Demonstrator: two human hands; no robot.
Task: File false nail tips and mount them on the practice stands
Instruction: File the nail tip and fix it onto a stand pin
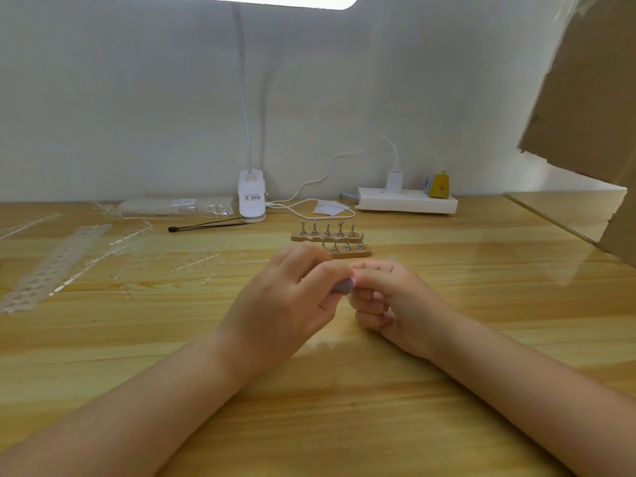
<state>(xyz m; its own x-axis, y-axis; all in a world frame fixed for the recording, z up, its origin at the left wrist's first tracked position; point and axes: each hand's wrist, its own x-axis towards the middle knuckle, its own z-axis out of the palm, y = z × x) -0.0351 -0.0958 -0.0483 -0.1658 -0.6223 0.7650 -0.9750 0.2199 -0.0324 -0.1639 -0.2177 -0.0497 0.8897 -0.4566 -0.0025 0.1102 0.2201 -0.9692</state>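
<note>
Head view, down over table (378, 390)
</note>
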